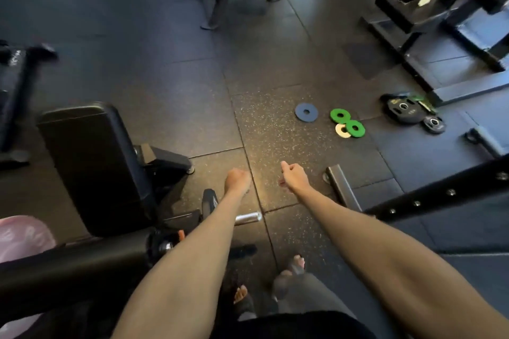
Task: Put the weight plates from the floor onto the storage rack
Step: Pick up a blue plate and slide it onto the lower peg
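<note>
A: Left grip (237,180) curled on air, holding nothing; right grip (294,176) curled likewise, thumb poking out. Both low over the floor (165,77), well short of the plates.

B: Where to begin?

A: Start with the blue plate (306,112), flat and alone (probably the easiest pick). Step in, crouch, hook fingers through the centre hole or pry up under the rim. Next, the two green plates (340,115), touching, with the nearer one overlapping the cream plate (342,131). Lift that green one off before tugging at the cream. Leave the black plates (407,111) farther right for last; likely heavier, so better taken with both grips.

B: And carry them where?

A: Cannot tell; no storage rack plainly made out from here.

B: Anything in the way?

A: Padded bench (91,162) at left, close beside the left arm. Chrome peg (248,217) jutting out low beneath that arm, so mind the shins. Steel foot (341,184) just right of the right grip, near the path to the plates. Bolted beam (440,195) slanting across at right, and a machine frame (440,22) beyond the black plates. Bare toes (241,292) showing below, so no dropping.
</note>
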The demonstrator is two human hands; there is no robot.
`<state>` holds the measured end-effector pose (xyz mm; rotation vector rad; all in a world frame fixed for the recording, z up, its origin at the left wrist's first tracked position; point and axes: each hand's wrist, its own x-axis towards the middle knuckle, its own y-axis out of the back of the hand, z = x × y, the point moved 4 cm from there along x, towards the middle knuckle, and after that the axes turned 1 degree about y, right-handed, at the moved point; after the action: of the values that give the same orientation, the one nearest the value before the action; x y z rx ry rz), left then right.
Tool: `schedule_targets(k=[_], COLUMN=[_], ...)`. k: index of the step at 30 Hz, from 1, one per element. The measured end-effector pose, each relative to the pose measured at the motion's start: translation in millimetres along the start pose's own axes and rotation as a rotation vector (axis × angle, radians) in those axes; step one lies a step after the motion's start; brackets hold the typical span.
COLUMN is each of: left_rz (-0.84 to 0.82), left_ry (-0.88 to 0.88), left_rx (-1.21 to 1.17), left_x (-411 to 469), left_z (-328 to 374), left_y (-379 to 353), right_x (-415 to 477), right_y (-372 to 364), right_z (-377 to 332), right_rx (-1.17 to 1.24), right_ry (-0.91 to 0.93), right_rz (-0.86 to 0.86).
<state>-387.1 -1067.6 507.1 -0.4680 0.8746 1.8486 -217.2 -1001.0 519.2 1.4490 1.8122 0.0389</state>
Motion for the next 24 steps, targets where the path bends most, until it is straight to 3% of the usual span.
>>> schedule_targets(k=[5,10,15,24], left_rz=[0.009,-0.022,-0.095,-0.279], left_ry=[0.055,0.086,0.096,-0.034], left_rx=[0.032,0.149,0.262,0.487], left_x=[69.2,148.2,226.4,330.2], left_z=[24.0,98.0,206.8,395.5], left_y=[3.0,-41.2,-110.2,-229.4], right_x=[80.5,184.3,289.3,443.0], right_y=[-15.2,15.8,86.1,198.7], right_z=[-29.0,-55.2,-79.6,-109.3], right_rx=[-0.173,-0.306,-0.301,-0.163], right_ry=[0.061,0.116,0.059,-0.099], right_rz=[-0.127,-0.214,-0.189,-0.090])
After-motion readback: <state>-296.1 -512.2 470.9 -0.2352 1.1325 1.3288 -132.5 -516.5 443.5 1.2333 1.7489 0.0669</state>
